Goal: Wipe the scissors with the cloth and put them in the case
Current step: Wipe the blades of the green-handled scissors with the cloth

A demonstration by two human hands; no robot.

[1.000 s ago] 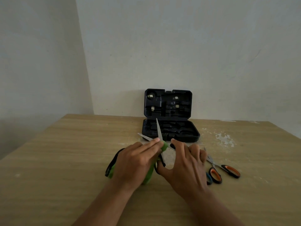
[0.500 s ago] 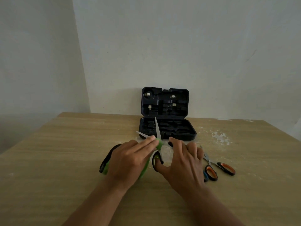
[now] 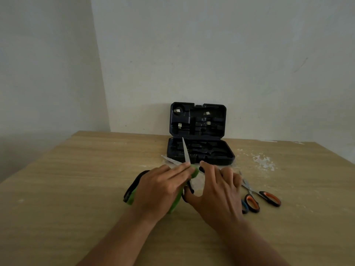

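Looking down from the head camera, a pair of scissors [image 3: 184, 156] lay with blades spread in a V, both tips pointing toward twelve o'clock, one blade crossing in front of the open dark case [image 3: 199, 148]. The left hand [image 3: 161, 189] pressed a green cloth [image 3: 195, 172] over the pivot with straight fingers laid flat; a dark-edged part of the cloth stuck out at its nine o'clock side. The right hand [image 3: 217, 191] rested just at three o'clock of it, fingers gently bent over a black handle loop, thumb against the other loop; whether it truly gripped could not be told. The case stood at twelve o'clock on the wooden table [image 3: 76, 189], lid upright against the wall. Handles were mostly hidden beneath both hands. Orange-handled scissors [image 3: 267, 197] lay at three o'clock, another pair partly hidden behind the right hand
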